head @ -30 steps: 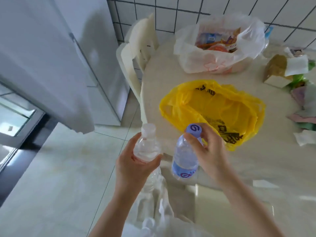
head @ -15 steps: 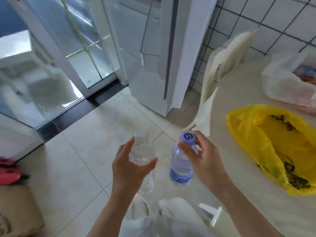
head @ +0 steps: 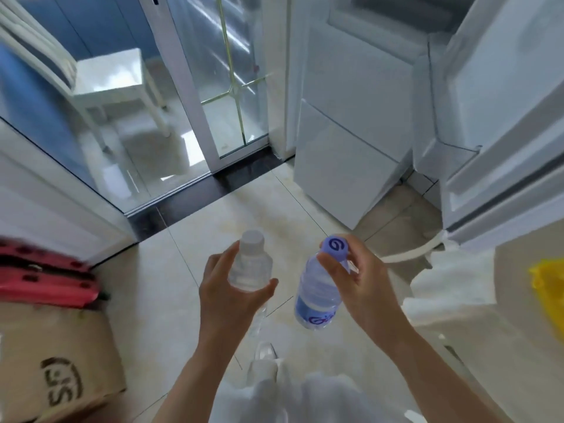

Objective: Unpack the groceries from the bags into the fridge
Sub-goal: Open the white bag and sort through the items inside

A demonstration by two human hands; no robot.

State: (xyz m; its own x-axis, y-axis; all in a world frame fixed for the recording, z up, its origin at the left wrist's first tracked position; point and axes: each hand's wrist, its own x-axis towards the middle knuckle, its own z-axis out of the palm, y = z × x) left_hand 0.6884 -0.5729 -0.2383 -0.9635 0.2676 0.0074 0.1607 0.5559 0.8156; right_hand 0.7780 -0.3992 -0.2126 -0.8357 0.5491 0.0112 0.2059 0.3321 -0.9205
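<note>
- The left hand (head: 232,296) wraps thumb and fingers round the shoulder of 1 clear water bottle (head: 251,270) with a white cap, holding it roughly upright, cap up and tipped slightly away from the person; its lower part runs down behind the palm.
- The right hand (head: 363,288) pinches the neck of 1 blue-labelled water bottle (head: 317,296) just under its lilac cap, fingertips curled at the top; this bottle hangs with its long axis near vertical, cap up, base swung a little toward the left hand.
- That makes 2 bottles, 1 per hand, side by side above the floor with a gap between them, not touching.
- Under them lies pale tiled floor (head: 189,270), bare and wide ahead of the hands.
- The white fridge (head: 345,166) stands ahead and to the right (its door (head: 500,96) hangs open at the far right, edge toward the camera).
- Left of the fridge is 1 glass sliding door (head: 189,96) on a dark threshold.
- At the lower left sits 1 cardboard box (head: 55,370), with red items (head: 45,279) beyond it, blurred.
- At the right edge shows the table (head: 531,346) with a corner of 1 yellow bag (head: 547,285).
</note>
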